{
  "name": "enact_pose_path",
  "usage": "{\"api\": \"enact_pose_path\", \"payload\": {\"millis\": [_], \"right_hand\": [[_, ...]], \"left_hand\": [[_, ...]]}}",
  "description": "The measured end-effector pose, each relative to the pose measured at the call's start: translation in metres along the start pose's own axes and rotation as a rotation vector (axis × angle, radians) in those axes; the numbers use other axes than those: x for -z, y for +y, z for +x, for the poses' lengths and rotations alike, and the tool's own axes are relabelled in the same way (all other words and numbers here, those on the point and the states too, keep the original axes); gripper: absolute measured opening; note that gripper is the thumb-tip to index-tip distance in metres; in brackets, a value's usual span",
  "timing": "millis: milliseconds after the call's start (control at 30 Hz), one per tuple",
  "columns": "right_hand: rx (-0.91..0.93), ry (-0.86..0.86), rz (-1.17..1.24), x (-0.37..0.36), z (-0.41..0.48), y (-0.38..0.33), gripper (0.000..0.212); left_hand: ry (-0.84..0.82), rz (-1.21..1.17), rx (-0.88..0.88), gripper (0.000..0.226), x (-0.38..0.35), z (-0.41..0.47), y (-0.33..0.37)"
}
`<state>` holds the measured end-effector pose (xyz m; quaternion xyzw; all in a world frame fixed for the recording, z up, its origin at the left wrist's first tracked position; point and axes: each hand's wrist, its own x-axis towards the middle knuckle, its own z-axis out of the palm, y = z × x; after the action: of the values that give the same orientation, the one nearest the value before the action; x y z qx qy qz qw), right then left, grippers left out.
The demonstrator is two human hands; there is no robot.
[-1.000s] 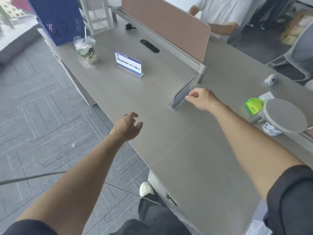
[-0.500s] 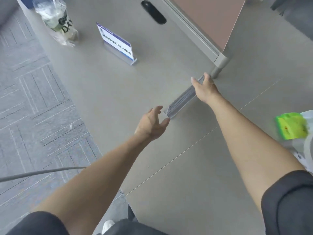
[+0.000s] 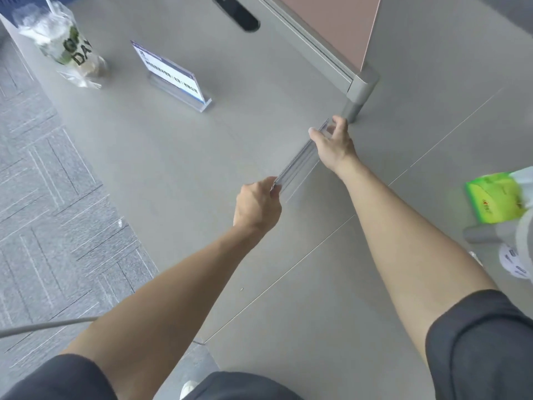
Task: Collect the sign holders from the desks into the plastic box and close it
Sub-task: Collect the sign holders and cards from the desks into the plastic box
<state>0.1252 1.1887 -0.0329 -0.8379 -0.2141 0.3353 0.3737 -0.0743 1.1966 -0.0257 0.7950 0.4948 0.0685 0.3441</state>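
A clear acrylic sign holder is seen edge-on just above the grey desk, near the foot of the divider. My left hand grips its near end. My right hand pinches its far end between thumb and fingers. A second sign holder, with a white and blue card, stands upright on the desk further back to the left. The plastic box is not in view.
A bagged drink cup stands at the desk's back left. The pink divider panel and its post rise behind my right hand. A green packet lies at the right edge. Carpet floor is on the left.
My left hand has reached forward and closed on the near end of the sign holder. My right hand has moved to its far end. The camera has tilted down and closer.
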Motion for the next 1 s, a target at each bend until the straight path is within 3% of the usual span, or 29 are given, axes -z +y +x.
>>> {"api": "enact_pose_path", "payload": {"millis": [267,567,700,867,1000], "right_hand": [[0.056,0.172,0.006,0.012,-0.084,-0.037,0.077],[0.226,0.342,0.044,0.036,-0.222,-0.069,0.068],[0.074,0.335,0.184,0.033,-0.295,-0.066,0.075],[-0.030,0.432,0.326,0.037,-0.380,-0.040,0.070],[-0.070,0.495,0.354,0.060,-0.449,-0.002,0.058]], "left_hand": [[0.041,-0.097,-0.143,0.026,0.046,-0.063,0.010],[0.144,-0.185,-0.406,0.024,0.109,-0.158,-0.002],[0.155,-0.255,-0.496,0.021,0.121,-0.208,-0.018],[-0.056,-0.369,-0.534,0.018,0.128,-0.277,-0.027],[-0.502,-0.532,-0.496,0.018,0.125,-0.335,-0.023]]}}
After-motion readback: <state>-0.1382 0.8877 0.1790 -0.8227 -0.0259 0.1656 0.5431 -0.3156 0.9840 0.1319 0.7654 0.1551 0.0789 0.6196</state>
